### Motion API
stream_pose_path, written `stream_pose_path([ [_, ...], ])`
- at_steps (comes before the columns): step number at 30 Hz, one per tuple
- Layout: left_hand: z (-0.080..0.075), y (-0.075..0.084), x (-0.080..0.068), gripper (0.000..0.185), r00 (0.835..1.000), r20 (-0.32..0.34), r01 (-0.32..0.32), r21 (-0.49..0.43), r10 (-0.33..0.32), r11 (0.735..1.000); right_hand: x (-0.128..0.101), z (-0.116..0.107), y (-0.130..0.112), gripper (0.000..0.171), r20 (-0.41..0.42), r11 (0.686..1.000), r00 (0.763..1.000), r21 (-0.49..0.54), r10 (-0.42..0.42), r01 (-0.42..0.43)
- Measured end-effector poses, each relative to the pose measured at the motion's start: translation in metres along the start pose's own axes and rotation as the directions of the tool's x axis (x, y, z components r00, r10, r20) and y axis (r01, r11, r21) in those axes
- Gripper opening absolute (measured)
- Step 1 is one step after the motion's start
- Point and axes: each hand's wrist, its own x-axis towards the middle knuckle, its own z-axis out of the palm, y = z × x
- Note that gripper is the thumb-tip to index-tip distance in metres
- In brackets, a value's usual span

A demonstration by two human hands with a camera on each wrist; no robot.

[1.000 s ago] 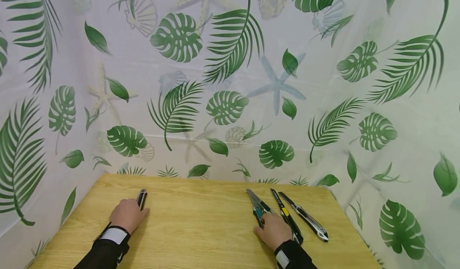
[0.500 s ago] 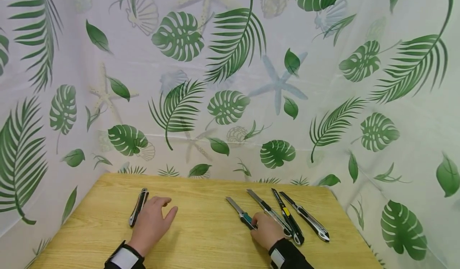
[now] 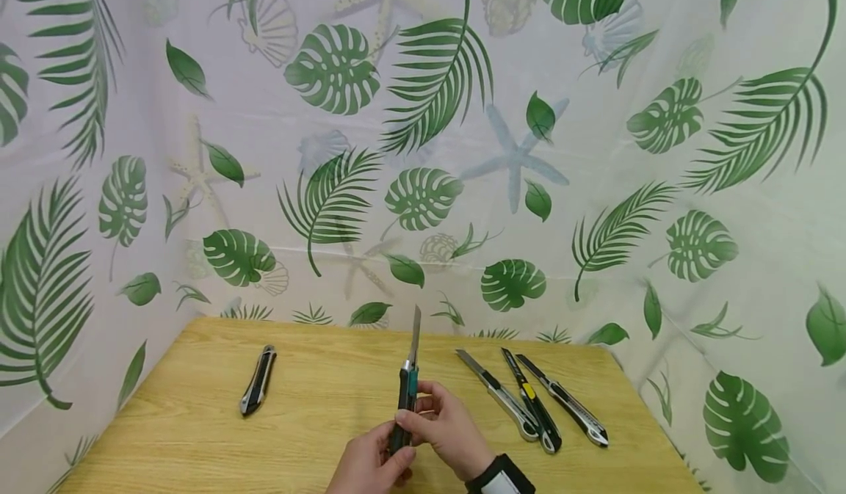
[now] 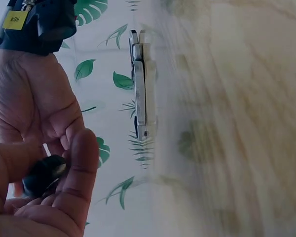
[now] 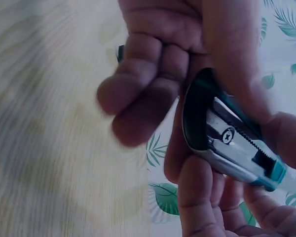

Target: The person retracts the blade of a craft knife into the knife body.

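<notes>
Bright, even, diffuse light is filling the head view; no single source is showing. Shadows are staying faint: only soft, short ones are lying under the knives on the wooden table [image 3: 198, 435]. The printed curtain [image 3: 595, 186] is reading slightly washed out toward the right, without hard glare. Straight lines are bending mildly toward the frame edges, indicating wide-angle distortion. The head view is holding sharp focus throughout.

Both wrist views are suffering. In the left wrist view the table surface is smearing heavily with motion blur. In the right wrist view the right hand [image 5: 153, 89] is sitting too close, its fingers blurring, while the table grain is streaking.
</notes>
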Motion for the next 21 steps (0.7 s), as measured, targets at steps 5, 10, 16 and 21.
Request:
stream_pose_path([
  [5,-0.003,-0.006,-0.001,0.027,0.996,0.032,0.085,-0.117,-0.082,0.989,0.001,-0.004,0.000,0.040,-0.066,1.000,0.998,0.006,-0.017,0.018],
  [10,-0.011,-0.014,-0.001,0.029,0.976,0.182,0.164,-0.251,-0.120,0.954,0.002,-0.010,-0.004,0.043,-0.063,0.996,0.998,0.085,-0.009,0.014],
  [16,-0.018,-0.022,-0.007,0.040,0.942,0.323,0.228,-0.430,-0.087,0.874,-0.002,-0.009,-0.009,0.041,0.000,0.989,1.000,0.148,0.008,-0.007],
  [21,-0.019,-0.020,-0.011,0.045,0.935,0.344,0.253,-0.485,-0.083,0.837,-0.002,-0.007,-0.011,0.044,0.016,0.988,1.000,0.153,0.015,-0.017],
])
